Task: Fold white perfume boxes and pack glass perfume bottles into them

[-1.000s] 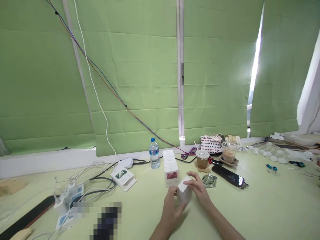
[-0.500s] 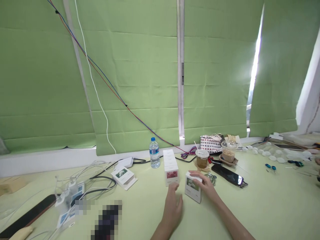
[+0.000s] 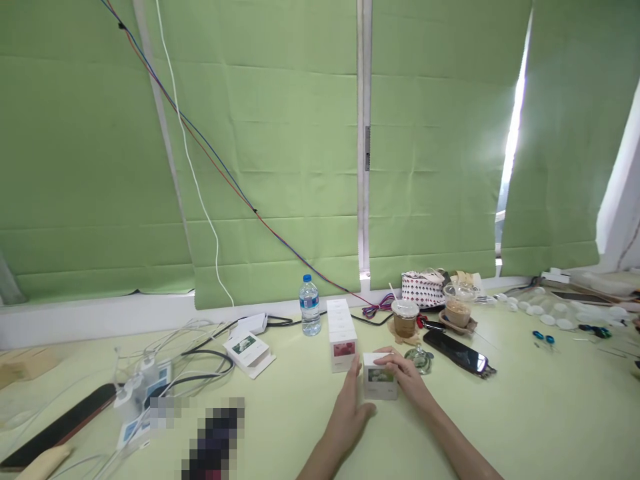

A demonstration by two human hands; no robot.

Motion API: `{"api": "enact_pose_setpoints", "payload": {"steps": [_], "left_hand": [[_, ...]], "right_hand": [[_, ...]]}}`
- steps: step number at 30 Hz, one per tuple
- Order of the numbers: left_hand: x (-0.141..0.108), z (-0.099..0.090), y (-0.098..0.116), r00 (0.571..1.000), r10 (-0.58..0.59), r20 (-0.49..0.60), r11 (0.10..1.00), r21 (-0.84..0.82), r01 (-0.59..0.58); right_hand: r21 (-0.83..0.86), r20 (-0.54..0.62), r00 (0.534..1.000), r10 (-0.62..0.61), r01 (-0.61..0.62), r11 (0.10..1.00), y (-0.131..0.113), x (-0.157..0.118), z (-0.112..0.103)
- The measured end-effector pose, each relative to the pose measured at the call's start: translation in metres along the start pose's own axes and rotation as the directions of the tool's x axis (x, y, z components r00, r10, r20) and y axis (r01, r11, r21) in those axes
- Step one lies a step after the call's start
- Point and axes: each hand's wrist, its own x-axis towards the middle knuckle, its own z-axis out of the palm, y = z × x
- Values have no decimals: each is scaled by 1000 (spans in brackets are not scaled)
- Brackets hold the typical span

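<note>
Fingers of the right hand (image 3: 410, 383) cap the white box (image 3: 380, 388), any pinch hidden from me; the left hand (image 3: 347, 408) has its thumb spread. One careless shove could skew the box row (image 3: 341, 327).

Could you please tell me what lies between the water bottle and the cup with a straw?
The head view shows a row of white boxes, coiled coloured wires and part of a black cable.

The front box (image 3: 381, 389) is white and green, the blinds (image 3: 290, 147) plain green, the pouch (image 3: 421, 289) white with dark diamonds
</note>
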Motion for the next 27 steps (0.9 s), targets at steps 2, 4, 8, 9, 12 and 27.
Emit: {"api": "enact_pose_setpoints", "payload": {"steps": [2, 4, 8, 9, 12, 27], "left_hand": [[0, 0, -1, 999, 46, 16, 999, -3, -46], [0, -1, -2, 995, 96, -11, 995, 10, -96], [3, -9, -3, 986, 122, -113, 992, 59, -116], [4, -12, -3, 982, 128, -141, 990, 73, -118], [5, -22, -2, 968, 121, -219, 989, 107, -100], [42, -35, -38, 963, -29, -269, 990, -143, -10]], "right_hand": [[19, 28, 1000, -12, 11, 1000, 0, -2, 7], [5, 39, 998, -42, 42, 999, 3, -3, 15], [-85, -31, 996, -84, 81, 993, 17, -7, 34], [-117, -54, 995, -80, 73, 990, 21, -8, 39], [-284, -100, 993, -57, 26, 958, 31, -7, 52], [-78, -63, 994, 84, -89, 993, 47, 20, 85]]}}
